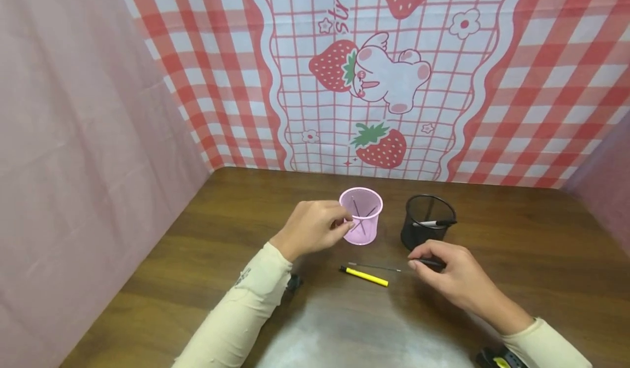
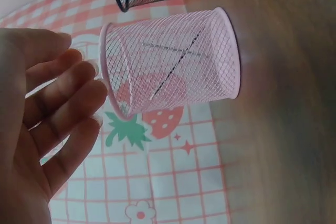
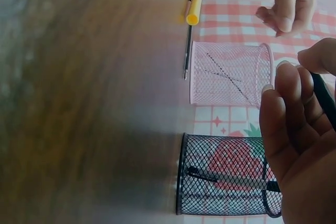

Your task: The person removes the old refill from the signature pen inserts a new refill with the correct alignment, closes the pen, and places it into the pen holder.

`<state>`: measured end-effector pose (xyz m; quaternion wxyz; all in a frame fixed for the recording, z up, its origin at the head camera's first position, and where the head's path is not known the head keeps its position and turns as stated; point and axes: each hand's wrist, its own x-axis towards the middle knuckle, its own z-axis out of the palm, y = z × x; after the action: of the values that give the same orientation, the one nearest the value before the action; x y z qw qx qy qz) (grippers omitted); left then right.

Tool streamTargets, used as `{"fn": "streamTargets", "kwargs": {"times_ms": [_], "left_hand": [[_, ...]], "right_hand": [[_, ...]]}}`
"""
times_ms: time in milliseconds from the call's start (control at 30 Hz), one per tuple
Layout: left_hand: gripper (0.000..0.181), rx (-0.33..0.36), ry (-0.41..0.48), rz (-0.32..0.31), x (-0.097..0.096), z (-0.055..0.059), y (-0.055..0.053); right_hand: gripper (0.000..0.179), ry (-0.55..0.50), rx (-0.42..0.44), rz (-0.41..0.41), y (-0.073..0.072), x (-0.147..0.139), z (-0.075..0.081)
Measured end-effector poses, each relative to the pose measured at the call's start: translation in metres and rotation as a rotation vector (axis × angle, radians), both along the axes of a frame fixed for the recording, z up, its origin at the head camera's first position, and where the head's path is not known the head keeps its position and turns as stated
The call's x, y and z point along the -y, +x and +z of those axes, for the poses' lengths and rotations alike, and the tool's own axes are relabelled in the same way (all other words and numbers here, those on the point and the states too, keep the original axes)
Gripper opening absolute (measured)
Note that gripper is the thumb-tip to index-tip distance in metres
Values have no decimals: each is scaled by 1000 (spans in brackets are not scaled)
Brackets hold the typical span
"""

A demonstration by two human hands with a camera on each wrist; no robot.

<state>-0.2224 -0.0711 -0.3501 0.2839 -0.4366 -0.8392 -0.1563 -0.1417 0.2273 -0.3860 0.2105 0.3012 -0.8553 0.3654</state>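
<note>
My left hand [image 1: 317, 226] is at the rim of the pink mesh cup [image 1: 361, 235], its fingers loosely bent with nothing between them. Inside that cup, thin pen refills [image 2: 181, 59] lean crosswise. A black pen [image 3: 324, 98] is pinched between the thumb and fingers of my right hand [image 1: 455, 272], in front of the black mesh cup [image 1: 412, 234]. Part of the pen is hidden by the fingers. A pen with a grey barrel and black ends [image 3: 231, 180] stands tilted in the black cup.
On the wooden table [image 1: 197, 280], a yellow pen barrel [image 1: 366, 276] with a black end lies beside a thin refill [image 1: 376, 267], in front of the cups. A strawberry-print cloth [image 1: 315, 133] hangs behind the table, and a plain pink curtain [image 1: 98, 138] at the left.
</note>
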Motion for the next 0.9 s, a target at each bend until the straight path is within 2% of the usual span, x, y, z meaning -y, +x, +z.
{"fn": "streamTargets", "kwargs": {"times_ms": [333, 533, 900], "left_hand": [[10, -48, 60, 46, -7, 4, -8], [11, -30, 62, 80, -17, 3, -13], [20, -12, 10, 43, -44, 0, -26]], "right_hand": [[33, 3, -3, 1, 1, 0, -1], [33, -5, -7, 23, 2, 0, -3], [40, -6, -23, 18, -1, -5, -2]]}}
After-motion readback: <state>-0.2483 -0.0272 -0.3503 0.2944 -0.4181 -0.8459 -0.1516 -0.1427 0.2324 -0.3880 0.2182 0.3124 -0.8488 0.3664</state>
